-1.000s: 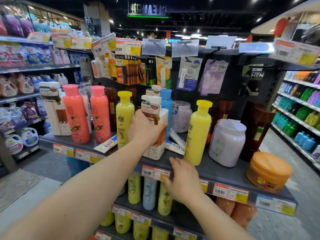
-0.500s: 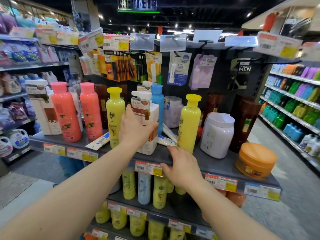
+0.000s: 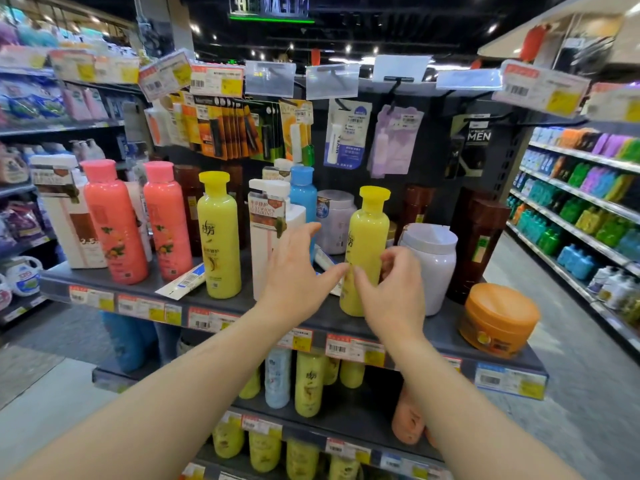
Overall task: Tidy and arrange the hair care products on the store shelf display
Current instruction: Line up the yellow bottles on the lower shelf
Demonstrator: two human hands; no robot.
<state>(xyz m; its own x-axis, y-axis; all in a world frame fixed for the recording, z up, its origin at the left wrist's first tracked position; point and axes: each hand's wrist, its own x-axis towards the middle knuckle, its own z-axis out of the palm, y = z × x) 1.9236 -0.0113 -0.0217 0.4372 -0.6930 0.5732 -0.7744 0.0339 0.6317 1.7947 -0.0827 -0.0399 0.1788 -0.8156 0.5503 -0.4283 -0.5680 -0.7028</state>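
While both your hands hover at the top shelf [image 3: 242, 304], status is:
Left hand [image 3: 294, 275]: fingers spread and straight, holding nothing, in front of the white box [image 3: 268, 233]; contact with the box can't be told.
Right hand [image 3: 391, 292]: fingers loosely curled beside the lower part of the right yellow bottle [image 3: 367, 244], thumb toward its front; nothing clearly gripped, looks relaxed.
Right yellow bottle: upright, near edge of shelf, between white box and white jar [image 3: 433, 261].
Left yellow bottle [image 3: 220, 237]: upright, left of the box.
Pink bottles [image 3: 114, 223]: two, upright, far left.
Blue bottle [image 3: 304, 195]: behind the box.
Orange tub [image 3: 498, 318]: right end, tilted.
Tube [image 3: 181, 282]: lying flat between pink and yellow bottles.
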